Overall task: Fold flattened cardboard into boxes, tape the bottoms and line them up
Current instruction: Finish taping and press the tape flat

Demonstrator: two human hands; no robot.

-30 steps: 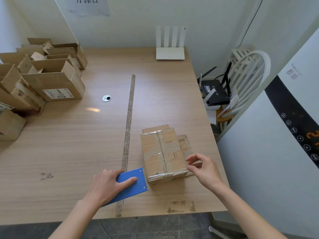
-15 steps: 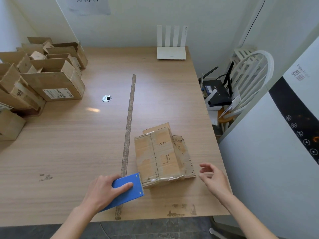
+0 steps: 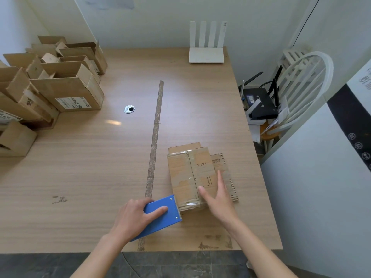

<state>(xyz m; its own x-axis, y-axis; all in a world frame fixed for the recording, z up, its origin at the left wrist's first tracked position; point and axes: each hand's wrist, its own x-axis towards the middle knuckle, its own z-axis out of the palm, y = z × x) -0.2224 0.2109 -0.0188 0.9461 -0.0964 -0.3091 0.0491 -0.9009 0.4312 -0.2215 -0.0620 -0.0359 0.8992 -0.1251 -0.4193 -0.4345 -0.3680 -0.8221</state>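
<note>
In the head view, a wooden table fills most of the frame. Near its right front edge stands a cardboard box, bottom up, with clear tape over the seam of its closed flaps and a loose flap lying out to its right. The right hand lies flat on the near right part of the box's top, fingers straight and together, thumb spread to the left; it presses rather than grips. The left hand holds a blue tape dispenser on the table just left of the box's near corner, fingers curled over the blue body, with the dispenser's toothed edge touching the box's near end.

A strip of worn tape runs from far to near down the middle of the table, just left of the box. A round metal grommet sits further left. At the far left, a cluster of folded boxes stands with open tops. A white router stands at the far edge against the wall. Off the table's right side, a white chair carries a black router.
</note>
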